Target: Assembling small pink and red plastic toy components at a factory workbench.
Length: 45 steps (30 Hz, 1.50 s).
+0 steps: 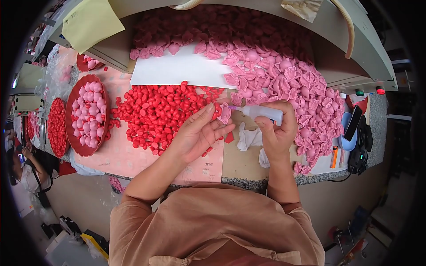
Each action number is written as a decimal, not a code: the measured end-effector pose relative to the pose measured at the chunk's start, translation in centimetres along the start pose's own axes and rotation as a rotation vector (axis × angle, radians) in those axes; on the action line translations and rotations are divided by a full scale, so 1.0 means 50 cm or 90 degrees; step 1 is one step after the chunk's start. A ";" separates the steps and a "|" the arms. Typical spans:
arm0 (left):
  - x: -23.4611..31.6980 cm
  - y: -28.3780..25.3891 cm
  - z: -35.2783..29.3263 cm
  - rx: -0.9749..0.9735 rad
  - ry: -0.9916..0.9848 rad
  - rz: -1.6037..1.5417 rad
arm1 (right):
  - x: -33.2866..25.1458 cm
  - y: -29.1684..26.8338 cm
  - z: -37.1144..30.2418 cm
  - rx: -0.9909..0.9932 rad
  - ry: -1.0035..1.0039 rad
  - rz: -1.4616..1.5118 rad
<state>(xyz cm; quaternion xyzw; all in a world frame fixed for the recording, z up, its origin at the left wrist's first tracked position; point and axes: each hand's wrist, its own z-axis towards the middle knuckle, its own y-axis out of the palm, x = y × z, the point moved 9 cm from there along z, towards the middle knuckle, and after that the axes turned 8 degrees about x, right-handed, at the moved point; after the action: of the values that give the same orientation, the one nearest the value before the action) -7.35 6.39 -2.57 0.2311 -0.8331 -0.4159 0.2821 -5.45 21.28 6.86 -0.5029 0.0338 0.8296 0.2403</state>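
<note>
Over the middle of the table, my left hand (195, 135) pinches a small glossy red plastic piece (217, 111) between thumb and fingertips. Against it is a pink wavy-edged plastic piece (225, 114); whether the two are joined I cannot tell. My right hand (278, 128) is wrapped round a translucent squeeze bottle (262, 113), lying nearly level. Its thin purplish nozzle points left and meets the pink piece's upper edge. Just left of my left hand spreads a heap of red pieces (153, 111). To the right of my right hand lies a large pile of pink pieces (306, 102).
A red scalloped tray (83, 152) of pink and red parts stands left, beside another tray of red pieces (57, 128). White crumpled tissue (249, 136) lies below the bottle. At right are a phone (353, 123) and an orange tube (334, 157). A cabinet overhangs behind. Another person (37, 170) sits far left.
</note>
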 end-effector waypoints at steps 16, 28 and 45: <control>0.004 0.008 -0.005 -0.020 0.018 0.048 | -0.015 0.005 0.003 -0.014 -0.031 -0.034; 0.001 -0.001 -0.003 0.030 0.001 0.034 | -0.023 0.002 0.008 -0.005 -0.058 -0.058; 0.008 0.011 -0.008 0.016 0.026 0.054 | -0.010 -0.011 0.006 0.060 -0.021 -0.042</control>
<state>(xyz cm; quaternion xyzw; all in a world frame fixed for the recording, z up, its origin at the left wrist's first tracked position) -7.47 6.21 -1.84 0.2076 -0.8413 -0.3885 0.3133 -5.26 21.67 7.56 -0.4782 0.0520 0.8268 0.2916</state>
